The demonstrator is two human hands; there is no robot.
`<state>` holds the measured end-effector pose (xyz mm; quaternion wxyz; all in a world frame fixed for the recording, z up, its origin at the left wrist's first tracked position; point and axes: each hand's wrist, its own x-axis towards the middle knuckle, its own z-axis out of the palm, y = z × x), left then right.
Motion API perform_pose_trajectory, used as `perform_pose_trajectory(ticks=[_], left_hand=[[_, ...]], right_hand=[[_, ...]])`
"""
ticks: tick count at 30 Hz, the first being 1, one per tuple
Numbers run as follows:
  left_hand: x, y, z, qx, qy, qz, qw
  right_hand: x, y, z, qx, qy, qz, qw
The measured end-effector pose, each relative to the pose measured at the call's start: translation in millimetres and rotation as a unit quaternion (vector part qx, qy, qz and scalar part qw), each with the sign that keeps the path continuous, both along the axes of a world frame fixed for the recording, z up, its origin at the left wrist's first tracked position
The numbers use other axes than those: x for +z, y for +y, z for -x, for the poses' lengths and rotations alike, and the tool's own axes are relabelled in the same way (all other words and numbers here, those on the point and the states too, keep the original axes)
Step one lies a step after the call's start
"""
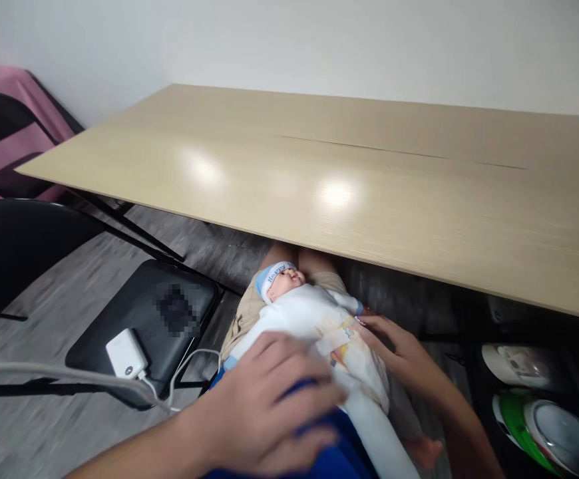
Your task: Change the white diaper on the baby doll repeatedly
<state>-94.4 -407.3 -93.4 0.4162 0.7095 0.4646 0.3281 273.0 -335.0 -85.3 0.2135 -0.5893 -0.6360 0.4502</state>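
A baby doll (314, 319) in a white suit and a blue-and-white cap lies on my lap, head toward the table edge. My left hand (269, 406) rests over the doll's near side and a blue cloth (334, 459), fingers curved and spread. My right hand (399, 352) lies flat against the doll's printed diaper (349, 346), fingers stretched out.
A long light-wood table (369, 173) spans the view above my knees. A black folding chair (154, 326) at the left carries a white power bank (126, 354) with a cable. Plates and bowls (539, 406) sit low at the right. A pink-covered surface (10, 100) stands far left.
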Motion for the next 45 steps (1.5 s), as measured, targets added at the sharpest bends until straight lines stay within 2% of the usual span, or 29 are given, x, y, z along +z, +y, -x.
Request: perform_pose_trajectory(ticks=[1,3,5,7,11,14,18,22,25,27,29,32,34,37,40,42,45], left_hand=[[16.7,21.1,-26.3,-0.088,0.012,-0.037,0.995],[41.8,64.4,-70.8,-0.184,0.037,-0.078,0.979],[50.3,97.5,-96.4,-0.229,0.053,-0.1,0.967],[45.5,113.8,-101.4,-0.261,0.053,-0.105,0.958],[33.2,115.0,-81.9,-0.292,0.023,-0.097,0.951],[34.7,115.9,-73.5,-0.296,-0.012,-0.08,0.952],[37.1,124.3,-79.5,-0.289,-0.027,-0.063,0.955],[47.0,120.6,-74.4,-0.271,-0.015,-0.087,0.958],[61.6,103.1,-48.2,-0.264,-0.012,-0.094,0.96],[68.1,88.5,-27.4,-0.282,-0.004,-0.078,0.956],[69.2,77.0,-13.5,-0.312,0.004,-0.055,0.948],[64.4,71.5,-13.1,-0.348,-0.001,-0.051,0.936],[62.7,75.0,-21.9,-0.348,-0.003,-0.062,0.935],[66.4,87.5,-35.6,-0.293,0.013,-0.063,0.954],[70.0,110.5,-51.2,-0.251,0.048,-0.076,0.964],[66.4,131.6,-74.4,-0.284,0.075,-0.098,0.951],[50.4,159.6,-141.5,-0.385,0.155,-0.106,0.904]], right_hand=[[-0.7,2.6,3.6,0.002,0.004,-0.002,1.0],[-0.8,6.7,7.7,0.0,0.009,-0.008,1.0],[-0.7,8.9,7.9,-0.008,0.016,-0.009,1.0],[-1.5,9.8,6.5,-0.016,0.024,-0.012,1.0],[-5.0,13.2,5.3,-0.012,0.038,-0.045,0.998],[-8.4,18.4,7.1,-0.005,0.035,-0.079,0.996],[-20.4,26.4,5.0,-0.015,0.004,-0.095,0.995],[-43.3,34.0,-13.9,-0.076,-0.042,-0.096,0.992],[-48.9,34.7,-27.1,-0.103,-0.06,-0.096,0.988],[-39.8,32.0,-24.8,-0.084,-0.048,-0.099,0.99],[-23.0,29.1,-11.0,-0.014,-0.02,-0.102,0.994],[3.7,29.3,20.7,0.129,0.018,-0.112,0.985],[16.8,31.9,36.9,0.183,0.027,-0.122,0.975],[30.4,30.1,36.6,0.182,0.001,-0.143,0.973],[41.4,12.5,6.8,0.152,-0.032,-0.111,0.982],[46.0,-7.0,-18.1,0.142,-0.012,-0.03,0.989],[43.6,-39.0,-42.1,0.089,0.028,0.143,0.985]])
